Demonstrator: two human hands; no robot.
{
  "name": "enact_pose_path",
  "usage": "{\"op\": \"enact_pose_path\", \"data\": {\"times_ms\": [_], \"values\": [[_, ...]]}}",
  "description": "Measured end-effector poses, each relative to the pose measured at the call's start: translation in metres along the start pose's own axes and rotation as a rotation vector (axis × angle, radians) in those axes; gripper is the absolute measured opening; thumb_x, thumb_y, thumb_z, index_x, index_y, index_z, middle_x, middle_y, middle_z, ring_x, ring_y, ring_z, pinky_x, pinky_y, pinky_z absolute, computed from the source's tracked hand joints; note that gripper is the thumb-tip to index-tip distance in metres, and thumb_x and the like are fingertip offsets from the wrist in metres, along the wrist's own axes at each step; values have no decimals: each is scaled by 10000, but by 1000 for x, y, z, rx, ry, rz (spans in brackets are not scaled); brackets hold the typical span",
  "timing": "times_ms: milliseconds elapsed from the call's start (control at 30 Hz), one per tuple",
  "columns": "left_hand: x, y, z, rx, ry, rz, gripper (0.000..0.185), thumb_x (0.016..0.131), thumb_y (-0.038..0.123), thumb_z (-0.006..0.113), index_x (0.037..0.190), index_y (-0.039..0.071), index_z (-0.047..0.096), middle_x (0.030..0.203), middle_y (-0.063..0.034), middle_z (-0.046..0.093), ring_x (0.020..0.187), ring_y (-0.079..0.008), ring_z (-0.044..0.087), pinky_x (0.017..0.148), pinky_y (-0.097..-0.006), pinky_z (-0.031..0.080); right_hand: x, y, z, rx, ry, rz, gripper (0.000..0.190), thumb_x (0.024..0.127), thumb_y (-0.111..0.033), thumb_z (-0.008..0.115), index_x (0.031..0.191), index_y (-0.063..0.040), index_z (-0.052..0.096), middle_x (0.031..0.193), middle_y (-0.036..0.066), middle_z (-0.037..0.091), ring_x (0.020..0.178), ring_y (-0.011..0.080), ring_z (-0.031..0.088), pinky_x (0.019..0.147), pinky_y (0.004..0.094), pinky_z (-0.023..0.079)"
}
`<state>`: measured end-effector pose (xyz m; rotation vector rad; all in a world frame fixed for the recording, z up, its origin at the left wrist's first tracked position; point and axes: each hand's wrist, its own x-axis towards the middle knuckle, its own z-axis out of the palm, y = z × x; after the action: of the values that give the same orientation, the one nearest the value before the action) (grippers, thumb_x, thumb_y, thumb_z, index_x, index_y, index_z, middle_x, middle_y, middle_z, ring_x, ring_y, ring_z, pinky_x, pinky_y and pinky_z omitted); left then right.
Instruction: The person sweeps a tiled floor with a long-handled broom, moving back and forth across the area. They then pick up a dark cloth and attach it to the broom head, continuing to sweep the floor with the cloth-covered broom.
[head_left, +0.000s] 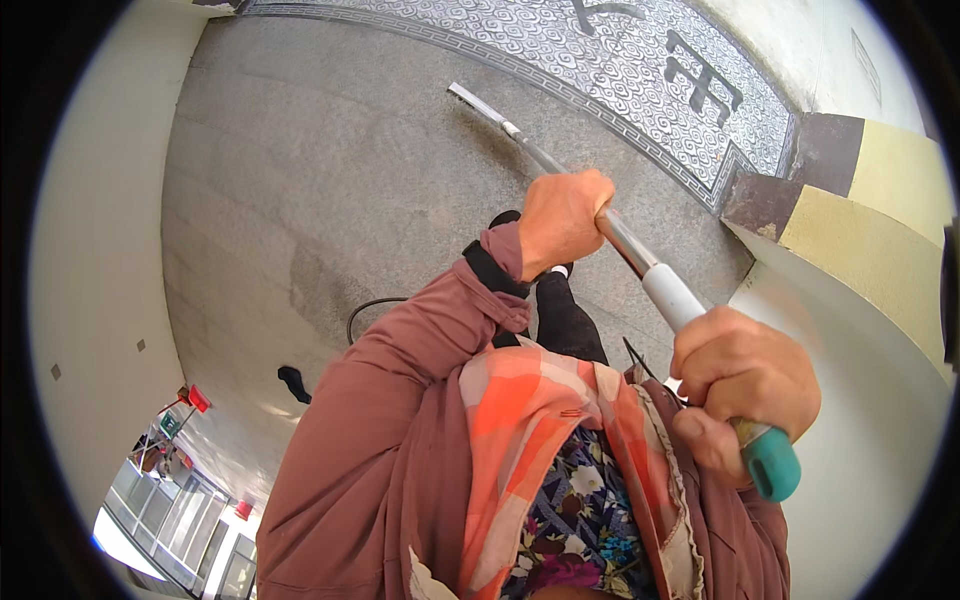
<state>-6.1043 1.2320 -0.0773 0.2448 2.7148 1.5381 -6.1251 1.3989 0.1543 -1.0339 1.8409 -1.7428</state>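
Note:
Both my hands grip a long-handled floor tool, whose silver metal pole (630, 244) slants across in front of my body. My left hand (566, 217) is wrapped around the bare metal, farther along the pole. Lower down, my right hand (750, 382) closes near the handle's end, between a pale grey sleeve (673, 296) and a green end cap (772, 465). At the far end is a narrow, light-coloured head (476, 103) with a dark lower edge, over the grey floor (315, 150). Whether it is a mop, brush or squeegee I cannot tell.
A patterned grey mat (600, 75) with large dark characters borders the floor ahead. A purple-and-yellow wall base (847, 210) juts out at right. A black object (294, 384) lies at left, beyond a dark looped cord (367, 306). Farther back is a red dustpan-like item (199, 397).

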Motion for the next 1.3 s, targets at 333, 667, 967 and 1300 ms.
{"op": "enact_pose_path", "data": {"times_ms": [333,667,967,1300], "values": [[-14,8,31,56,-45,-60,194,807,206,690,766,61,568,772,-145,599,702,-396,589,585,-446,450,-46,22,-12,61,84,16,195,690,81,649,652,-36,497,667,82,550,629,230,568,587,324,463],[-22,53,74,107,-35,-66,217,801,181,724,741,53,559,722,-123,590,667,-357,609,574,-426,463,-119,3,-27,-13,137,58,189,657,78,652,667,-37,502,657,88,548,627,268,582,574,329,479],[1,111,170,69,-244,97,104,707,96,674,749,69,582,770,-127,615,706,-372,614,585,-450,461,-206,-39,-83,6,512,142,190,703,0,622,645,-52,449,686,106,558,634,235,571,538,315,498],[40,140,240,90,-665,128,89,682,124,667,691,66,600,698,-149,626,716,-384,624,593,-460,467,-248,-5,-74,-200,683,305,159,716,85,589,720,-9,461,709,114,561,662,231,552,610,313,442]]}}
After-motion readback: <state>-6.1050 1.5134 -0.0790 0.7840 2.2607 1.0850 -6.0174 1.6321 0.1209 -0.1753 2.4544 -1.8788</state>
